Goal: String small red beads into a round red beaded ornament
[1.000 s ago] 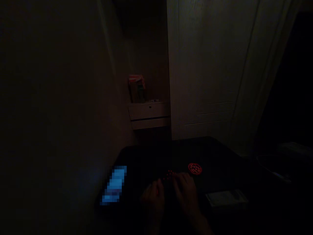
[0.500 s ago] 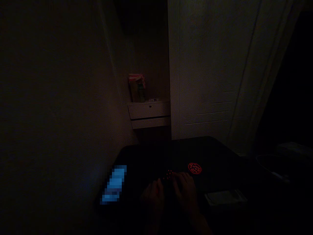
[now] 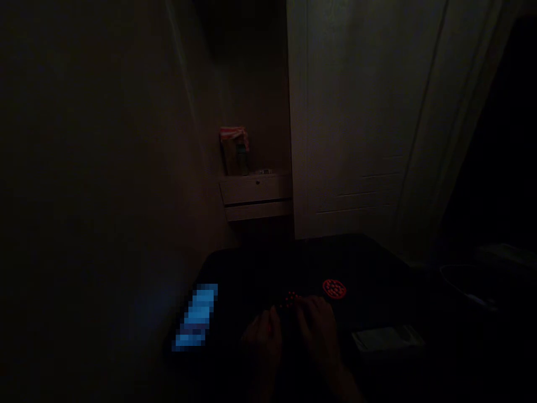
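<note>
On the dark tabletop lies a loose group of small red beads (image 3: 291, 298). My right hand (image 3: 319, 324) reaches to the right side of this group, its fingers bent down at the outermost beads; what is at the fingertips is too dark to make out. My left hand (image 3: 263, 334) is closed just left of and nearer than the beads, with a bit of red showing between thumb and fingers. Beyond my right hand sits a small round red-rimmed dish (image 3: 334, 289) with more red beads inside.
A lit phone screen (image 3: 197, 318), blurred out, is at the table's left. A pale flat rectangular thing (image 3: 388, 339) lies to the right, and a white cable (image 3: 457, 285) farther right. Behind the dark table (image 3: 293, 252) stand a drawer unit (image 3: 255, 191) and a pale door-like panel (image 3: 352, 123).
Both hands stay almost in place, with only slight finger movement. A little more red shows in my left hand. The dish and phone have not moved.
</note>
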Demonstrator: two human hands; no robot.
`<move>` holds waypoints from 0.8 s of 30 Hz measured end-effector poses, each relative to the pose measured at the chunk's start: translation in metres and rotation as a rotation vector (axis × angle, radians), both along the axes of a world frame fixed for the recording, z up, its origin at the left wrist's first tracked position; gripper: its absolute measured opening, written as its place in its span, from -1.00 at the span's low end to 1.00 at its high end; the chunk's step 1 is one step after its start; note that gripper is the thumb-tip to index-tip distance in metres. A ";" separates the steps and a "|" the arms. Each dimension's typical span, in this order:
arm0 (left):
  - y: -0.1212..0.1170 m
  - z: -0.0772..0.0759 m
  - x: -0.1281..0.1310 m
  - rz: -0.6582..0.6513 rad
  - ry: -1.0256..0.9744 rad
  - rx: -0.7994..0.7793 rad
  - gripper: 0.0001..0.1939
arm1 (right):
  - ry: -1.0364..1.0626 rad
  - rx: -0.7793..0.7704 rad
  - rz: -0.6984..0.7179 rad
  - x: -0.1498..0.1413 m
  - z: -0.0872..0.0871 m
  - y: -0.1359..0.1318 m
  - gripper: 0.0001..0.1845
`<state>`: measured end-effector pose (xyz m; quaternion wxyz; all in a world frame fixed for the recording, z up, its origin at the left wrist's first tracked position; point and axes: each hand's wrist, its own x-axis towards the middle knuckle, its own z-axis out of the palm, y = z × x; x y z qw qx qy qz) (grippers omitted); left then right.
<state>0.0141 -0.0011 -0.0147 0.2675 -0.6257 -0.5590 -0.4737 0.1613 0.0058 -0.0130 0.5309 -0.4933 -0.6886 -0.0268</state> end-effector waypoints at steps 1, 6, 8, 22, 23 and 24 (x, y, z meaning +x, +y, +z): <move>0.000 0.000 0.000 0.003 -0.001 0.002 -0.59 | 0.002 0.001 0.001 0.000 0.000 0.000 -0.80; 0.000 0.001 0.000 -0.012 -0.011 0.023 -0.60 | 0.010 0.005 -0.002 -0.001 0.000 0.000 -0.81; 0.000 0.001 0.000 -0.013 -0.011 0.019 -0.60 | 0.012 0.005 -0.003 -0.001 0.000 0.000 -0.81; 0.001 -0.001 -0.001 0.008 -0.004 0.033 -0.60 | 0.048 0.006 0.006 0.001 -0.001 0.001 -0.78; 0.001 -0.001 -0.001 0.010 -0.001 0.035 -0.60 | 0.049 0.007 0.007 0.001 -0.001 0.000 -0.78; 0.001 -0.001 -0.001 0.011 0.002 0.032 -0.60 | 0.048 0.008 0.009 0.001 0.000 0.000 -0.77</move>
